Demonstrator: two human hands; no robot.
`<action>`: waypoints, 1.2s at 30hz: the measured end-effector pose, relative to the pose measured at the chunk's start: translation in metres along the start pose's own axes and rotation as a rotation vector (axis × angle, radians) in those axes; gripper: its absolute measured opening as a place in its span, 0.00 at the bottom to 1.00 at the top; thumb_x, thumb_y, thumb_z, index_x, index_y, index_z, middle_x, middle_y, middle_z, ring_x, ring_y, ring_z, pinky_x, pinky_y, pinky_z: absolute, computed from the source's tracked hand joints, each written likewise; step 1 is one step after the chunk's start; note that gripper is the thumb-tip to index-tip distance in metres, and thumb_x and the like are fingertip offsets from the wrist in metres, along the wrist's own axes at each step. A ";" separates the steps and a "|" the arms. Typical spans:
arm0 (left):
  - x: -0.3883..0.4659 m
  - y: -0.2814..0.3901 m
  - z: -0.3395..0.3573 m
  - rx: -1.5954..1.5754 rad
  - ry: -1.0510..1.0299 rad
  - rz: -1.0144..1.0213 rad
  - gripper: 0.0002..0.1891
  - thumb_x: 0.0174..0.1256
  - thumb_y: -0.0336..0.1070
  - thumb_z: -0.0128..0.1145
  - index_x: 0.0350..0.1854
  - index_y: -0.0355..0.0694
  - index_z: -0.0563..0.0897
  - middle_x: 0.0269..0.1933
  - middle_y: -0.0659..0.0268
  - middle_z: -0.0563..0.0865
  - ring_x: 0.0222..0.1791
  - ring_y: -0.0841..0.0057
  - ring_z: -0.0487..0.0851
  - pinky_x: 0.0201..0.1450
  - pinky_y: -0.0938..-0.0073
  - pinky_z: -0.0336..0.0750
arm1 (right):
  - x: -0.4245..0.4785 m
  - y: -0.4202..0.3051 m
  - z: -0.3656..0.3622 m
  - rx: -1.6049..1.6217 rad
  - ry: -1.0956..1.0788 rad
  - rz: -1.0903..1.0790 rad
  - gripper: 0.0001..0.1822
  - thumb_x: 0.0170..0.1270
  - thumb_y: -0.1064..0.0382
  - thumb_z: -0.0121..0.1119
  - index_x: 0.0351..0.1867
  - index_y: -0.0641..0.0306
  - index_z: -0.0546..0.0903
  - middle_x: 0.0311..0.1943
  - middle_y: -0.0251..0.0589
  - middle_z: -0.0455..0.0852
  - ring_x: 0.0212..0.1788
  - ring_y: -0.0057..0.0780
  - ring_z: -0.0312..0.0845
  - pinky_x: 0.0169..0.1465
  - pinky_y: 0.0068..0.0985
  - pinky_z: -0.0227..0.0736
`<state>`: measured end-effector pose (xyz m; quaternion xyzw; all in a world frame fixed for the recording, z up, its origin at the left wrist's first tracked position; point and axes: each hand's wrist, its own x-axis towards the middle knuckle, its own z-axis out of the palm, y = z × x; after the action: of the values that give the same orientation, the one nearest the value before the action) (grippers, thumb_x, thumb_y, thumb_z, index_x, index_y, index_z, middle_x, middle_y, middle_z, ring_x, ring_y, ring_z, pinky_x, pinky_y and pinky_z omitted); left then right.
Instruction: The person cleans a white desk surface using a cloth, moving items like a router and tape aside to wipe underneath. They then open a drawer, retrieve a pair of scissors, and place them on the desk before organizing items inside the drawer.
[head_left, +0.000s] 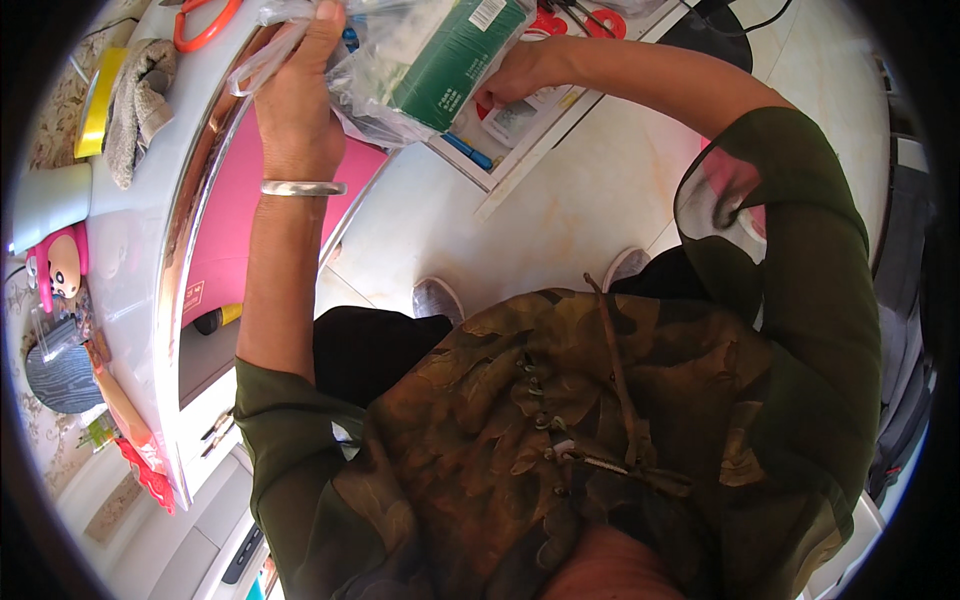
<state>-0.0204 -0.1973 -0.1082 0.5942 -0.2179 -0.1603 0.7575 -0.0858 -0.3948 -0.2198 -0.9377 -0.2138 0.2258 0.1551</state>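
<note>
My left hand (300, 105), with a silver bracelet at the wrist, grips the bunched edge of a clear plastic bag (360, 97) at the top of the view. A green box (459, 67) with a barcode and printed writing is at the bag, tilted above an open drawer (487, 178). My right hand (521, 73) reaches down into the drawer behind the box. Its fingertips are partly hidden, close to something red and a white device with a small display (517, 120). Whether they hold anything cannot be made out.
A blue pen-like item (466, 150) lies in the drawer, with red-handled scissors (600, 24) farther back. On the white tabletop (135, 277) are orange-handled scissors (206, 26), a grey cloth (139, 109), a yellow tape roll (101, 101) and a pink figure (61, 262). A pink panel (232, 217) sits below its edge.
</note>
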 end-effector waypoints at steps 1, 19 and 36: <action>0.000 0.001 -0.001 0.021 -0.002 -0.013 0.14 0.61 0.35 0.59 0.46 0.34 0.76 0.42 0.65 0.81 0.42 0.78 0.79 0.45 0.78 0.75 | 0.001 0.000 0.000 0.002 0.001 -0.001 0.09 0.42 0.62 0.61 0.28 0.60 0.84 0.28 0.44 0.83 0.36 0.42 0.79 0.34 0.39 0.71; -0.006 0.009 0.015 0.049 0.059 -0.063 0.14 0.59 0.38 0.62 0.41 0.32 0.79 0.40 0.66 0.80 0.40 0.79 0.74 0.47 0.78 0.68 | 0.026 0.025 0.025 -0.060 0.181 -0.314 0.10 0.36 0.61 0.62 0.17 0.67 0.82 0.20 0.52 0.82 0.24 0.47 0.77 0.31 0.38 0.73; -0.006 0.009 0.015 0.049 0.073 -0.070 0.16 0.59 0.39 0.62 0.43 0.33 0.79 0.40 0.67 0.80 0.41 0.79 0.75 0.48 0.78 0.68 | -0.047 0.008 -0.026 0.003 0.227 0.347 0.28 0.41 0.52 0.66 0.47 0.60 0.78 0.40 0.45 0.83 0.45 0.41 0.78 0.44 0.36 0.74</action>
<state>-0.0337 -0.2042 -0.0975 0.6251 -0.1730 -0.1594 0.7442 -0.1082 -0.4284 -0.1843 -0.9796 -0.0297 0.1424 0.1385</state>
